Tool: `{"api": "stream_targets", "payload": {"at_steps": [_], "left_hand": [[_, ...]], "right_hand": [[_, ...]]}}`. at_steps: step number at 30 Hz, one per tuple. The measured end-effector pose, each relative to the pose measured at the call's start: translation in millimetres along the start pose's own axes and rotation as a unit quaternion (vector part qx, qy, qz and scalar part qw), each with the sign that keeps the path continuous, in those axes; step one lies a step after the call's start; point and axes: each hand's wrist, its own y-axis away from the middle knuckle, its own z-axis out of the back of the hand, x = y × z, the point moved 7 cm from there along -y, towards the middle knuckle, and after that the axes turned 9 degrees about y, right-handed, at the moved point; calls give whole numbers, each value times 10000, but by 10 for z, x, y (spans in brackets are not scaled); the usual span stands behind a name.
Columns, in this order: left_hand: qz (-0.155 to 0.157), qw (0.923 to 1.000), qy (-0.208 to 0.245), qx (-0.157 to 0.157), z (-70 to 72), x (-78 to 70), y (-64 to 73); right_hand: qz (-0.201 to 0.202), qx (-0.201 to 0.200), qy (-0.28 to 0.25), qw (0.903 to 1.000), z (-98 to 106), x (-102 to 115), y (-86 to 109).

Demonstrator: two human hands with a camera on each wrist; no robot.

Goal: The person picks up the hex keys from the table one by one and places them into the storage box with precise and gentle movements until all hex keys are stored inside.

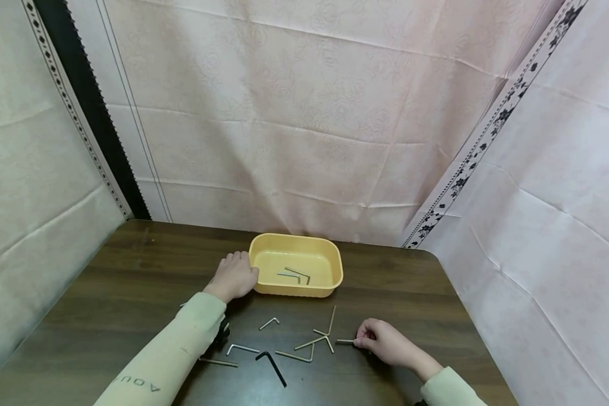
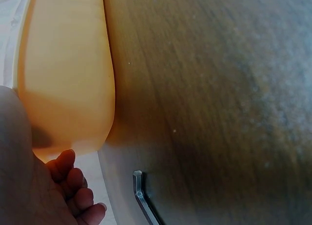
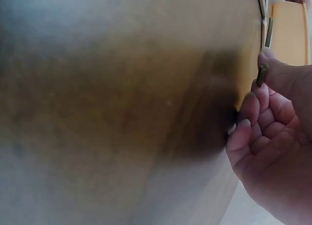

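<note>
At the back of the table stands a yellow plastic box (image 1: 276, 255) with two hex keys (image 1: 295, 274) lying inside. My left hand (image 1: 235, 275) holds the box by its left end; in the left wrist view, its fingers (image 2: 80, 200) curl beside the box corner. To the right of the loose keys, my right hand (image 1: 388, 344) pinches a brass-coloured hex key (image 1: 344, 341) between thumb and fingertips, low over the table. The short end of that hex key (image 3: 263, 74) pokes out of the pinch in the right wrist view.
Several loose hex keys lie in front of the box, including a black hex key (image 1: 274, 367), a small silver one (image 1: 269, 323) and brass-coloured ones (image 1: 321, 339), some crossing. Cloth curtains (image 1: 304, 113) hang behind and beside the brown wooden table (image 1: 147, 282).
</note>
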Motion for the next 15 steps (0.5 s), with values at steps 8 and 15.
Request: {"api": "stream_targets", "payload": {"at_steps": [8, 15], "left_hand": [[-48, 10000, -49, 2, 3, -13, -8], [-22, 10000, -46, -2, -3, -6, -7]], "right_hand": [[-37, -312, 68, 9995, 202, 89, -171], [-104, -734, 192, 9971, 468, 300, -468]]}}
